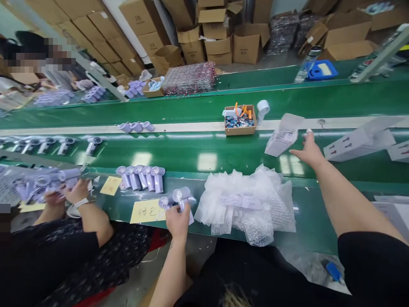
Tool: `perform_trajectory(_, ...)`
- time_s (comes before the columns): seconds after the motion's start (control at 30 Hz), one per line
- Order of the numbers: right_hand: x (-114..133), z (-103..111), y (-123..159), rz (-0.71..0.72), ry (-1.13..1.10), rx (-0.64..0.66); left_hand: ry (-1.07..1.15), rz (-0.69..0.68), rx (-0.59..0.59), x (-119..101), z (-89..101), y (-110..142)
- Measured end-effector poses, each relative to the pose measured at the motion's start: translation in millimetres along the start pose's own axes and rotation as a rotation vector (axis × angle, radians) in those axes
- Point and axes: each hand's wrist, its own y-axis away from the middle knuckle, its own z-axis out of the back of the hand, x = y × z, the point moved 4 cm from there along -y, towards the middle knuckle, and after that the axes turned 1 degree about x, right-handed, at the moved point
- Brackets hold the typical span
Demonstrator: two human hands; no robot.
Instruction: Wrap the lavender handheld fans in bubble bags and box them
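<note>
Lilac hair dryer (181, 195): glossy shell, round head, pale disc with radiating lines on the end face. Location: in the left hand (177, 219), at the near edge of the green surface (315, 221), left of the bubble wrap (271, 192). The end face points upward; the handle's long axis runs from the head toward the person, partly hidden by the hand. Left fingers: closed around the handle. A second dryer (163, 202) sits just beside it. Right hand (309, 150): fingers spread and free, near the white box (276, 143); contact cannot be determined
</note>
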Motion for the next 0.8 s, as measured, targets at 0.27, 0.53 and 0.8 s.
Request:
perform_trajectory(0.27, -20.4, 18.3, 194.4, -0.455, -0.792, 0.738, 0.813, -0.596, 0.895, -219.2, -47.8, 199.9)
perform_trajectory(0.53, -128.4, 141.3, 247.0, -0.865, -0.758, 0.24, -0.366, -1.502, 0.866, -201.4, -136.9, 279.1)
perform_trajectory(0.8, -123.0, 112.8, 295.4, -1.072, -0.982, 0.57, -0.215, -1.244, 0.982, -222.7, -161.5, 265.4)
